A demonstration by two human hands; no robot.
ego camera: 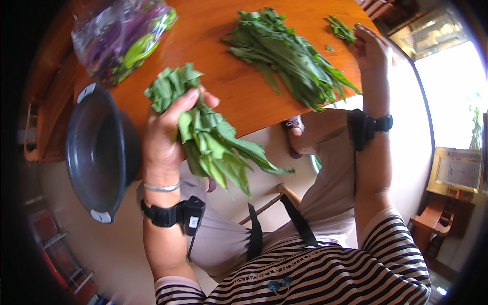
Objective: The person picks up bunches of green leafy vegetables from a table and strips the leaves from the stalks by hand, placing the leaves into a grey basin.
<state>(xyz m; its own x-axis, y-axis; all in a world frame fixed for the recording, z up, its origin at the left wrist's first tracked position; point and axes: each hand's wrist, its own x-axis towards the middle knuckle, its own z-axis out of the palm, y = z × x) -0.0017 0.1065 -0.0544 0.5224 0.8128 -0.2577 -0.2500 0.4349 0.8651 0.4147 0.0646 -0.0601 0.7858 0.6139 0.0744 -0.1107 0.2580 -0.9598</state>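
Note:
My left hand (167, 126) is wrapped around a bunch of leafy greens (207, 131), held near the table's front edge. Its folded, ragged end pokes up past my thumb, while long leaf tips hang down to the right. Over at the table's right edge, my right hand (370, 49) is beside a small heap of green trimmings (341, 29). Its curled fingers partly hide one another, so whether they pinch any of the trimmings is unclear. Between the hands lies a larger pile of long green leaves (282, 57), some tips reaching over the table edge.
A dark plastic basin (95, 152) stands tilted in view at the wooden table's (202, 34) left side. Behind it lies a clear plastic bag (122, 42) with purple and green vegetables. A leaf scrap (329, 48) lies near the trimmings. A wooden stool (289, 194) shows below my legs.

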